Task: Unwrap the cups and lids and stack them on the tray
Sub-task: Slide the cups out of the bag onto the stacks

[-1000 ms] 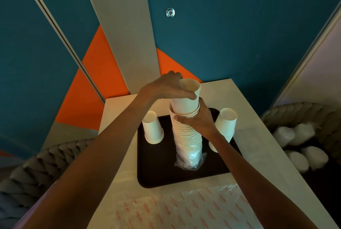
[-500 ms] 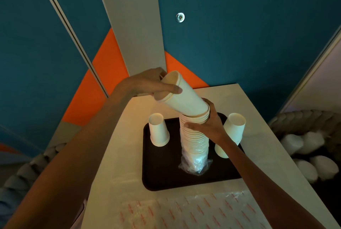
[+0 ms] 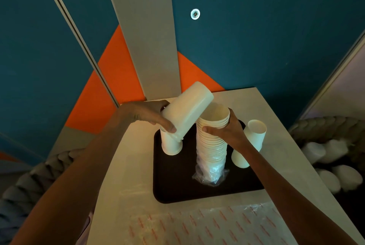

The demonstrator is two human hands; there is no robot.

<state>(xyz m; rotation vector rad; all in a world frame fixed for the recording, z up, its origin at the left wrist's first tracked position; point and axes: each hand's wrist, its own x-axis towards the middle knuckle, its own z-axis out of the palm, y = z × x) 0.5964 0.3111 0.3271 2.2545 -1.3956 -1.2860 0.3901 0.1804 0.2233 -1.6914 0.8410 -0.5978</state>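
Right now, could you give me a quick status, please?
Left hand grips a tilted cup. Right hand holds the stack on the tray. Wrap bunched at its base.

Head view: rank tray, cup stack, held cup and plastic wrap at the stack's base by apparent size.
1. tray
2. cup stack
3. held cup, raised nearer the camera, so it may look bigger than it is
4. plastic wrap, bunched at the stack's base

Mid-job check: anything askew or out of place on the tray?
Yes: crumpled clear wrap is bunched round the foot of the tall cup stack on the tray, not yet removed. The right hand grips the stack's top.
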